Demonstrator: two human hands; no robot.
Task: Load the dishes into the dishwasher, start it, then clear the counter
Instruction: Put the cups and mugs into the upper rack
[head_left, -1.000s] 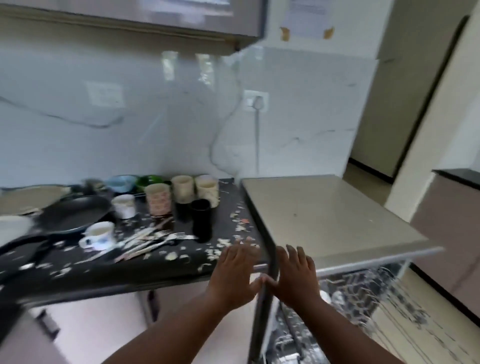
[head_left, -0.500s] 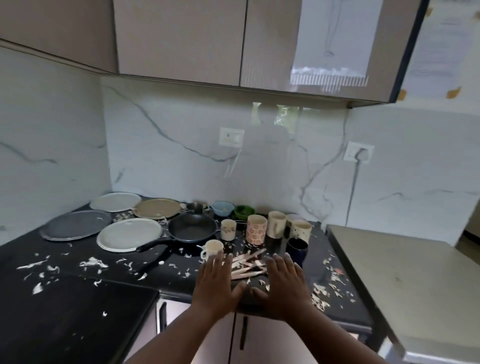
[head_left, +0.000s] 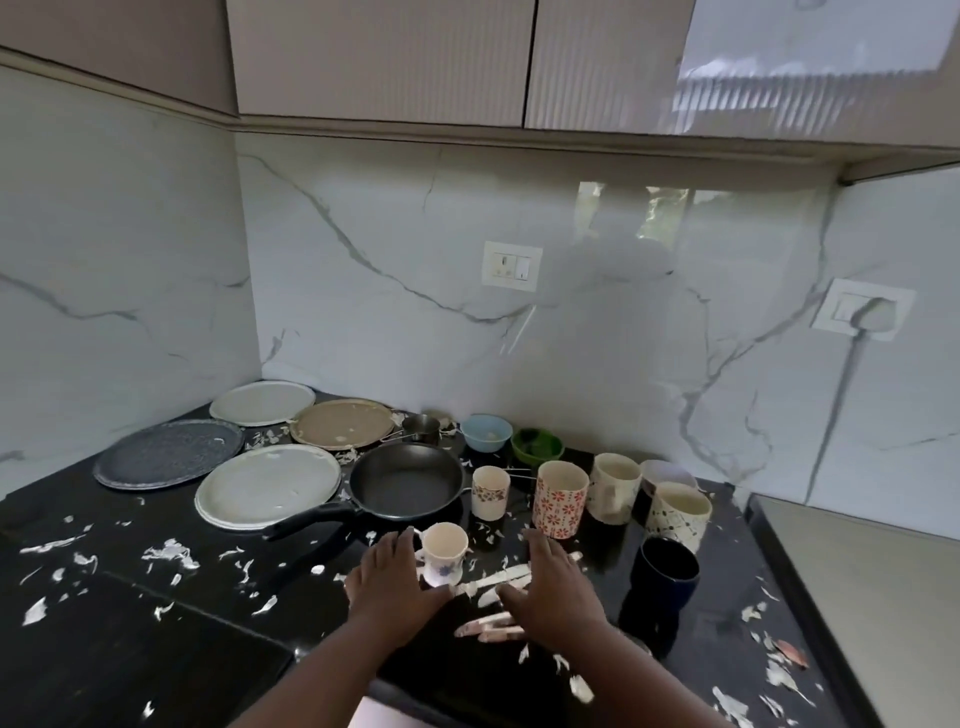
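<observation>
Black countertop (head_left: 156, 634) is filling the view, littered with white scraps and carrying the unwashed dishes. Taking the frying pan (head_left: 408, 486) as landmark: four plates are lying to its left and behind it, two small bowls are sitting behind it to the right, a row of mugs is standing to its right, and the small white cup (head_left: 442, 553) is standing just in front of it. Cutlery (head_left: 493, 597) is lying in front of the pan, right of the cup.

Compared with half a second earlier, both hands are now reaching further over the counter. The left hand (head_left: 392, 582) is flat, fingers straight, just beside the cup, gripping nothing. The right hand (head_left: 553, 587) is spread wide over the cutlery, holding nothing; contact cannot be confirmed.

One second earlier the view was facing the open dishwasher; it is now out of frame. Judgement: loading is only beginning, with a cup or cutlery pick-up imminent.
</observation>
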